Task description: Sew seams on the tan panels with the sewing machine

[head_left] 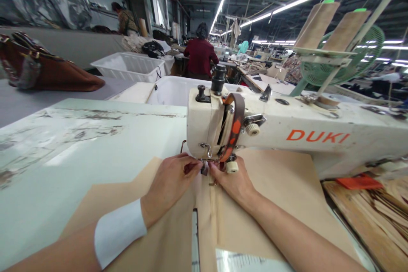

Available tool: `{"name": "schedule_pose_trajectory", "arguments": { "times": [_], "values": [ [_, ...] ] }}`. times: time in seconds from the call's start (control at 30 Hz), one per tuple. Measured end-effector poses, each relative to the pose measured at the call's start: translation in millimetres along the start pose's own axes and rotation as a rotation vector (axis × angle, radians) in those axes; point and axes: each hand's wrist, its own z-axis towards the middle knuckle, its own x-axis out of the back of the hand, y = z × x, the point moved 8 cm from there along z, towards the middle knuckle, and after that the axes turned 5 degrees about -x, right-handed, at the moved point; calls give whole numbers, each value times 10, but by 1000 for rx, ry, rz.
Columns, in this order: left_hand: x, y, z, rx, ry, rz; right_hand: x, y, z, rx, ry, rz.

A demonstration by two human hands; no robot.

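A white sewing machine (274, 123) marked DUKI has its head above tan fabric (280, 199), which spreads to both sides and toward me. At the presser foot (204, 169), my left hand (172, 180) comes in from the left, thumb and fingers pinched close to the needle area. A white band (119, 231) wraps that wrist. My right hand (236, 182) reaches in from the other side, thumb and fingertips drawn together just beside the foot. Its fingers are partly hidden behind the machine head. Whatever is between the fingertips of either hand is too small to see.
Two thread cones (317, 23) and a green fan (344, 59) stand behind the machine. White bins (127, 66) and a brown bag (54, 68) are at the back left. A wooden tray (360, 216) of tan strips lies right. A person in red (200, 57) sits ahead.
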Motion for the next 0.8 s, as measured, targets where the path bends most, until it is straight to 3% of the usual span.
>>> {"name": "schedule_pose_trajectory", "arguments": {
  "times": [0.8],
  "values": [
    [-31, 7, -4, -17, -35, 82, 11, -45, 19, 23, -99, 59]
  ]
}}
